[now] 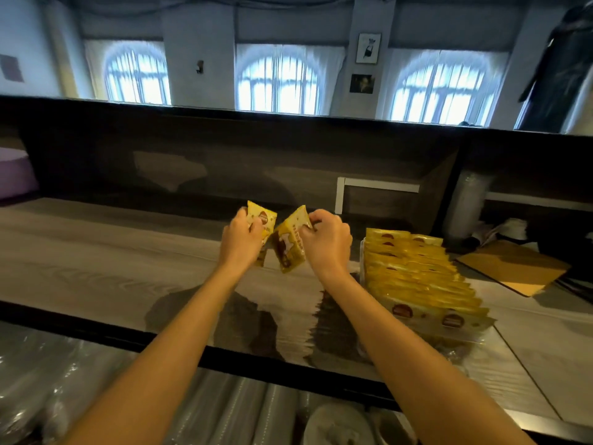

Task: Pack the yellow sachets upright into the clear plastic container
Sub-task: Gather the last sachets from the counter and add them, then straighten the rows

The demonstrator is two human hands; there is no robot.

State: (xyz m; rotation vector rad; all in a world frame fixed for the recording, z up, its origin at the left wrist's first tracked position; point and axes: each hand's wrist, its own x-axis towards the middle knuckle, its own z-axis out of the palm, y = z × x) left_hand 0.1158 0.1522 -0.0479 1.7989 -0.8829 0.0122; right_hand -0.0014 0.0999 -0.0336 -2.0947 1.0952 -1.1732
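**One yellow sachet in each hand, above the table**

The left hand (240,239) grips a yellow sachet (265,219), with its fingers curled round the sachet's near edge. The right hand (327,242) pinches a second sachet (288,250) at its top corner, and it hangs tilted between the two hands. I cannot tell whether the two sachets touch. Just to the right of the right hand the clear plastic container (449,330) stands on the wooden table (96,252). The packed sachets (414,277) stand upright in it in a close row. Farther right of the container lies a brown board (513,268).
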